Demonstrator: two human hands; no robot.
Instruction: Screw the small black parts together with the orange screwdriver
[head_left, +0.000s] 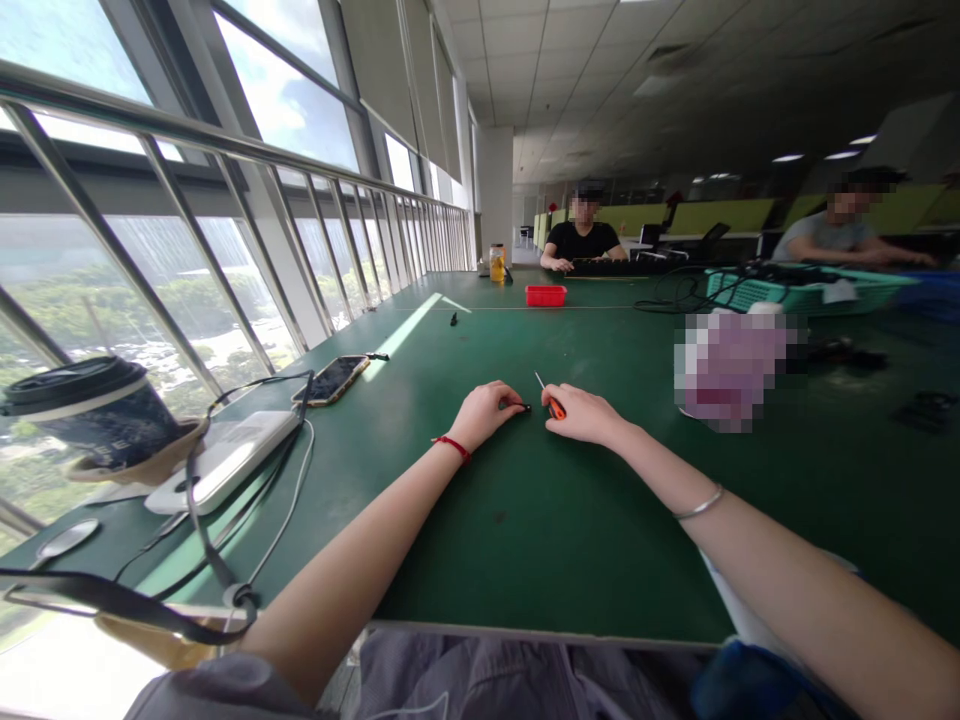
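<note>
the right hand [581, 412] has its grip closed round an orange-handled screwdriver [556, 408], likely light, stiff, best held at the thick end; the left hand [486, 410] pinches a small black part [526, 408], probably hard, easily dropped. both are over the table [540, 540].

Bright windows [289, 95] and railing [225, 145] flank the green table [540, 545].

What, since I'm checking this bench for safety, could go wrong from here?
The tiny black part at the fingertips of the left hand could slip and be lost. The orange-handled tool in the right hand might slip and nick the left hand close by. The lidded cup stands beside the white device; if knocked, any drink could spill onto it.
</note>
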